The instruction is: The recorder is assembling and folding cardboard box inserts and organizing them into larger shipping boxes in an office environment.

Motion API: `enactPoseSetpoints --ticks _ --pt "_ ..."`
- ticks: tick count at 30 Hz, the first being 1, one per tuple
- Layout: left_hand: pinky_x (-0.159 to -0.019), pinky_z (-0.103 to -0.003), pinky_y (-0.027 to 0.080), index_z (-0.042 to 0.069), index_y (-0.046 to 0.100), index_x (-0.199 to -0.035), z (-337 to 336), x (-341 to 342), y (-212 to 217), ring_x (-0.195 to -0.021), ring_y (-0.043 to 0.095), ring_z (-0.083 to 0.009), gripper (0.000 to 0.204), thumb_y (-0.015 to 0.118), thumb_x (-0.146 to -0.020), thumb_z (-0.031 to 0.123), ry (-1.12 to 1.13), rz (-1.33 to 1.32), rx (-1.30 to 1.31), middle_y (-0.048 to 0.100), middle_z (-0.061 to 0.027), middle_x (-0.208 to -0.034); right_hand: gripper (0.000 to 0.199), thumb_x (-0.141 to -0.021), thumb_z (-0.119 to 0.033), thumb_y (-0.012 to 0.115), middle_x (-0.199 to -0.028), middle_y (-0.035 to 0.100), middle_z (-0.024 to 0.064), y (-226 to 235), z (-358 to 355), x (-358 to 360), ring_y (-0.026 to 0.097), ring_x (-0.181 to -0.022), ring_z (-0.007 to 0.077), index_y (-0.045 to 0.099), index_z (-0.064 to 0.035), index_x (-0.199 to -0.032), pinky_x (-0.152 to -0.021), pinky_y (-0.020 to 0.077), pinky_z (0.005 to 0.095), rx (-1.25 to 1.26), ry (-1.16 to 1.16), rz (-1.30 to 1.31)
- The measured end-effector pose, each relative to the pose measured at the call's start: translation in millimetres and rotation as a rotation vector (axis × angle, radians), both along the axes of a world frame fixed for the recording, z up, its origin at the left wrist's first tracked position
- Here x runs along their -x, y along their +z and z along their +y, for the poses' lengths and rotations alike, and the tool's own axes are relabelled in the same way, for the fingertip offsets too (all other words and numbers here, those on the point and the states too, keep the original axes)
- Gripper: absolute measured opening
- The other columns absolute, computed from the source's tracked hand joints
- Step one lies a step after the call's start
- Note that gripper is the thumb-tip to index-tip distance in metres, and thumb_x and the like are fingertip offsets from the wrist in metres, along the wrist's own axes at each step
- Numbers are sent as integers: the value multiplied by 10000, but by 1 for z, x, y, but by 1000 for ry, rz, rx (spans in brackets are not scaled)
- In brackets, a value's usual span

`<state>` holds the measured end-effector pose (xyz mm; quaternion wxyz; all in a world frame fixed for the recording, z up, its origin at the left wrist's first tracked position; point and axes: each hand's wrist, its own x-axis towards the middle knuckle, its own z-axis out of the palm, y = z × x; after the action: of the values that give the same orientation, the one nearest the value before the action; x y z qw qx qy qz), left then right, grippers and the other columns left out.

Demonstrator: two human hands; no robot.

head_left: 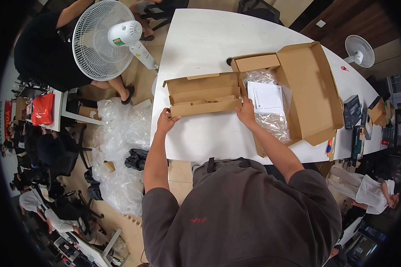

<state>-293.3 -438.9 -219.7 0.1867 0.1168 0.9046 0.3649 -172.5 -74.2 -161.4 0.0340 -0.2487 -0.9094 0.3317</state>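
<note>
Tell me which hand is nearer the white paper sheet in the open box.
Right. The right hand grips the cardboard insert's right end, just below-left of the white paper sheet; the left hand holds the insert's far-left corner.

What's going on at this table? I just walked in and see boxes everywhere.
A person stands at the white table with both hands on a cardboard insert: the left hand grips its near left corner, the right hand its near right end. Beside it lies a big open box holding a plastic bag with a white sheet on top. Crumpled plastic wrap is piled on the floor to the left, near a fan.
</note>
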Motion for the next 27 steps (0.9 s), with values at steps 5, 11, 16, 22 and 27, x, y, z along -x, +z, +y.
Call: enactPoseSetpoints --ticks 5,11,16,22,27 --pt "-883 -389 508 117 759 -1010 -4 -11 -2 -1081 568 -266 340 796 -763 349 -7 21 17 579 -85 -1147 610 -717 -131 800 -1123 579 229 -13 -5 1 574 -1061 357 513 72 -1216 -917 479 408 28 -101 -80" --pt "-855 -387 507 104 755 -1004 -24 -27 -5 -1046 565 -273 338 801 -758 331 -42 43 -39 561 -90 -1118 528 -663 -163 857 -962 662 139 -24 -3 -10 643 -886 247 599 31 -1081 -789 524 350 135 -160 -103" --pt "-826 -363 503 74 750 -994 -26 -32 2 -1030 564 -256 324 805 -758 289 -1 -16 -86 546 -80 -1124 444 -637 -141 863 -905 667 114 -18 -2 -15 643 -825 212 622 9 -978 -737 528 327 187 -213 -190" --pt "-821 -319 499 27 711 -1053 -38 -37 -3 -976 597 -223 385 822 -741 223 69 -115 -253 567 -68 -1153 354 -592 -76 838 -801 671 75 -35 18 -13 648 -729 176 666 -25 -897 -677 536 296 496 -264 -214" --pt "-886 -320 488 47 493 -1344 -46 -47 4 -988 606 -235 722 827 -705 68 3 -160 -354 615 -70 -1045 482 -683 137 687 -1041 645 98 -41 29 -32 625 -888 163 619 19 -1145 -767 515 253 968 -43 -294"
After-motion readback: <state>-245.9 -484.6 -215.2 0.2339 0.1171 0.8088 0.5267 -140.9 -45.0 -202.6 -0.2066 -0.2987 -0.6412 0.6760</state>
